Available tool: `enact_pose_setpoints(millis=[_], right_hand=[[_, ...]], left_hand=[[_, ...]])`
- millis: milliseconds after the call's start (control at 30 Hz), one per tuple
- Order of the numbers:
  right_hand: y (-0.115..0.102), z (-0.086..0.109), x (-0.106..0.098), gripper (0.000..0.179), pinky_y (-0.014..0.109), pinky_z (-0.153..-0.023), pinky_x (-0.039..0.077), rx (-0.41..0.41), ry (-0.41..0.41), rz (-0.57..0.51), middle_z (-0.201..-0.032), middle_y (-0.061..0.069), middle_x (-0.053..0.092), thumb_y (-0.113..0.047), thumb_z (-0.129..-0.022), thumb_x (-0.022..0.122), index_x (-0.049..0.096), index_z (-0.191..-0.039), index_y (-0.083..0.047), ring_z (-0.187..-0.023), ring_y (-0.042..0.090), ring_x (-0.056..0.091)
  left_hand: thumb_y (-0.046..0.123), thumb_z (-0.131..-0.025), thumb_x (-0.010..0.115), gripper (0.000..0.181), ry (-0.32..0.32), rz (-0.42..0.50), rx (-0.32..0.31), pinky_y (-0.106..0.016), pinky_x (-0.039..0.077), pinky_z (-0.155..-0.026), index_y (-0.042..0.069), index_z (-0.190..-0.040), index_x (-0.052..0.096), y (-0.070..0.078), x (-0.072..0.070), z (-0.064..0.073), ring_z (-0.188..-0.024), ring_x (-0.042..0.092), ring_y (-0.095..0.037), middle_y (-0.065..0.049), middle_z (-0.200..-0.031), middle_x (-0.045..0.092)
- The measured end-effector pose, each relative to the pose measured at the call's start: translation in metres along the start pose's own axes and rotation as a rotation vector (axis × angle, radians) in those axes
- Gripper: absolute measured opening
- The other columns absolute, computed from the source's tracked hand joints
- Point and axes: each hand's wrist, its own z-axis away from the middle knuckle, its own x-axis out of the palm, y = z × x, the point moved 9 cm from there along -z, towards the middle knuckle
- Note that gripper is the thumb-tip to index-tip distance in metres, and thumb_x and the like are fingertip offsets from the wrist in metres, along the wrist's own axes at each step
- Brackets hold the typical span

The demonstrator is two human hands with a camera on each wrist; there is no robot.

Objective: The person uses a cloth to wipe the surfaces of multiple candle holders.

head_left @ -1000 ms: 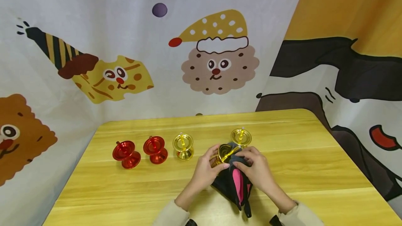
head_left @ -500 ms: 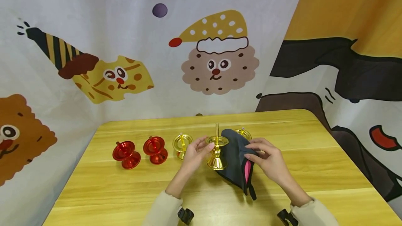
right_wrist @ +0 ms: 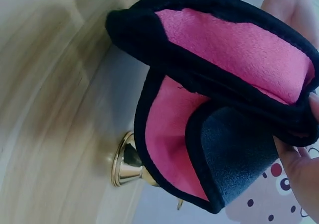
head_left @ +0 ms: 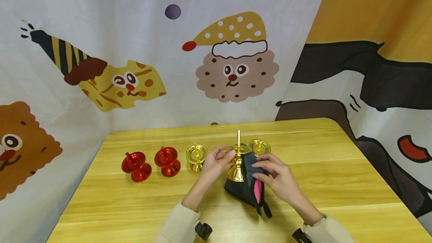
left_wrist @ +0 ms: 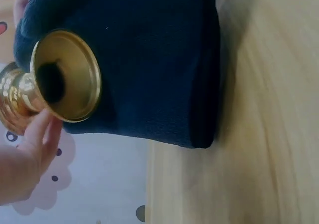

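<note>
My left hand [head_left: 215, 165] pinches a gold candlestick [head_left: 237, 165] with a dished top and a thin upright spike. The candlestick is held upright above the table, and its hollow base [left_wrist: 79, 79] faces the left wrist view. Close against it is a folded cloth [head_left: 250, 170], dark grey outside with black edging and a loop. The cloth's pink inner side [right_wrist: 234, 50] shows in the right wrist view. My right hand [head_left: 279, 178] grips the cloth between thumb and fingers. Part of the cloth is hidden behind the candlestick.
Two red candlesticks [head_left: 135, 165] stand on the left of the wooden table [head_left: 337, 183]. A gold candlestick [head_left: 197, 156] stands to the right of them. Another gold candlestick [head_left: 260, 147] stands behind the cloth. A printed curtain [head_left: 145, 48] hangs behind the table.
The candlestick in my left hand has turned from tilted to upright. My right hand swung right with the cloth, opening it out, then came back left toward the candlestick.
</note>
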Motion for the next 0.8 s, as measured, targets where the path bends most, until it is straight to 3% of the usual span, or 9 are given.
enact_pose_setpoints(millis=[100, 233, 400, 567, 800], right_hand=[[0.004, -0.002, -0.001, 0.027, 0.018, -0.080, 0.048, 0.039, 0.022, 0.007, -0.103, 0.021, 0.053, 0.019, -0.070, 0.067, 0.065, -0.093, 0.006, -0.093, 0.010, 0.055], [0.009, -0.003, -0.003, 0.026, 0.017, -0.079, 0.048, 0.095, 0.042, 0.010, -0.105, 0.020, 0.053, 0.018, -0.072, 0.065, 0.065, -0.094, 0.006, -0.093, 0.008, 0.055], [0.011, -0.002, -0.005, 0.026, 0.017, -0.079, 0.048, 0.119, 0.048, 0.028, -0.105, 0.019, 0.053, 0.017, -0.073, 0.065, 0.065, -0.096, 0.005, -0.094, 0.008, 0.055], [0.010, -0.002, -0.006, 0.032, 0.016, -0.077, 0.048, 0.110, 0.075, 0.058, -0.103, 0.019, 0.056, 0.019, -0.071, 0.066, 0.064, -0.100, 0.008, -0.092, 0.008, 0.055], [0.014, 0.000, -0.003, 0.036, 0.014, -0.078, 0.047, 0.102, 0.045, 0.137, -0.104, 0.015, 0.057, 0.015, -0.072, 0.067, 0.064, -0.106, 0.005, -0.093, 0.013, 0.056]], left_hand=[[0.024, -0.086, 0.065, 0.049, -0.045, -0.065, 0.011, -0.033, 0.049, -0.083, -0.009, -0.120, 0.050, -0.002, 0.004, 0.002, -0.095, 0.059, -0.024, -0.017, -0.106, 0.059], [0.020, -0.085, 0.067, 0.043, -0.168, -0.159, 0.034, -0.031, 0.048, -0.084, -0.003, -0.119, 0.055, -0.004, 0.012, 0.005, -0.107, 0.054, -0.026, -0.013, -0.117, 0.057], [0.007, -0.078, 0.072, 0.053, -0.276, -0.104, -0.002, -0.035, 0.049, -0.084, 0.004, -0.126, 0.050, -0.011, 0.015, 0.010, -0.113, 0.049, -0.031, -0.012, -0.132, 0.045], [0.001, -0.076, 0.073, 0.055, -0.295, -0.064, -0.029, -0.036, 0.050, -0.082, 0.005, -0.125, 0.049, -0.017, 0.018, 0.013, -0.108, 0.052, -0.028, -0.010, -0.131, 0.043], [0.004, -0.078, 0.072, 0.055, -0.298, -0.089, 0.000, -0.036, 0.049, -0.083, 0.002, -0.127, 0.046, -0.017, 0.019, 0.016, -0.105, 0.051, -0.028, -0.012, -0.122, 0.051]])
